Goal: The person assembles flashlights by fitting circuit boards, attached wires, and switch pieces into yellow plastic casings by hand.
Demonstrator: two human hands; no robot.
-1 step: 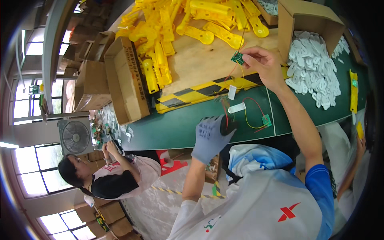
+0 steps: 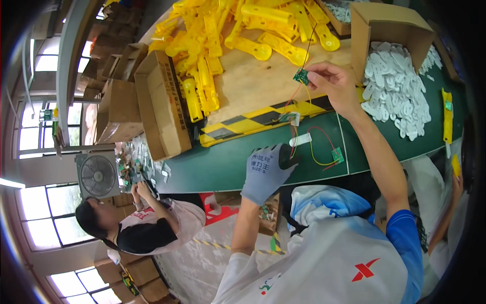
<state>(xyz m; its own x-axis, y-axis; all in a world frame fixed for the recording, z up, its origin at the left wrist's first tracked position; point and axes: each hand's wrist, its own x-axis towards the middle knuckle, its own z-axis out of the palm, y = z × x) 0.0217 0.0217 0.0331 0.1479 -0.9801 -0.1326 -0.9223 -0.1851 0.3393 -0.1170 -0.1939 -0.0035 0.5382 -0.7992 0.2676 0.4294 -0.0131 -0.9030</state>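
Observation:
My bare right hand [image 2: 334,86] pinches a small green circuit board [image 2: 301,76] above the bench edge. A black wire sticks up from that board, and red and yellow wires hang below it toward a small pale piece [image 2: 292,118]. My left hand [image 2: 266,169], in a grey-blue glove with dark fingertips, is closed just above the green bench. A thin reddish-brown thing rises from its fingertips; its kind is unclear. Beside them lies a white plastic piece [image 2: 302,139], joined by red and yellow wires to a second green circuit board [image 2: 337,154].
Yellow plastic housings [image 2: 202,45] lie heaped on a wooden board [image 2: 243,83] edged with striped tape. White plastic parts [image 2: 395,91] spill from a cardboard box [image 2: 392,17]. An open carton [image 2: 162,106] stands left. Another person [image 2: 147,223] works further left.
The pale piece under the held board has turned and now looks darker. The reddish-brown thing at my left fingertips has shifted slightly right. My right hand keeps holding the board.

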